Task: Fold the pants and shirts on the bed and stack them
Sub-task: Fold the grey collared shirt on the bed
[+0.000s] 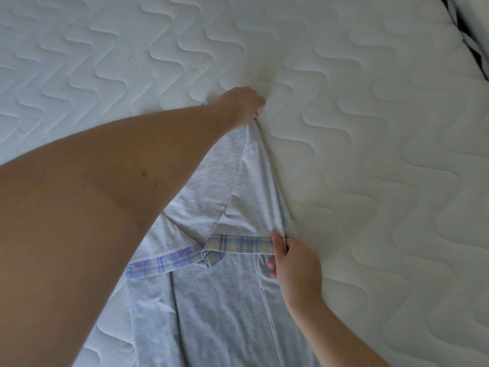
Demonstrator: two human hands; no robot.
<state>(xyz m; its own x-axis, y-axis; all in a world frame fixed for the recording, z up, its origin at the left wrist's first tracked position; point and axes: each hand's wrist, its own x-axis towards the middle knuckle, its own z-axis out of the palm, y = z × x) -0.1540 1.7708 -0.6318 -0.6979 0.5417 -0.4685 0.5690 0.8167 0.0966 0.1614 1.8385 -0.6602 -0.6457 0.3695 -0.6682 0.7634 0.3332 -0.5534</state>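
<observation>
Shirt (211, 300) partly hidden under left forearm (105, 194), hem off-frame.

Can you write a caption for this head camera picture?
Both hands, left and right, pinch a grey shirt on the bed.

No writing, label, brand or number can be read anywhere here. The grey shirt (211, 181) carries only a plaid trim (239, 244), and the quilted bed (370, 102) shows just wavy stitching; any tag, if there is one, seems hidden in the folds.
</observation>
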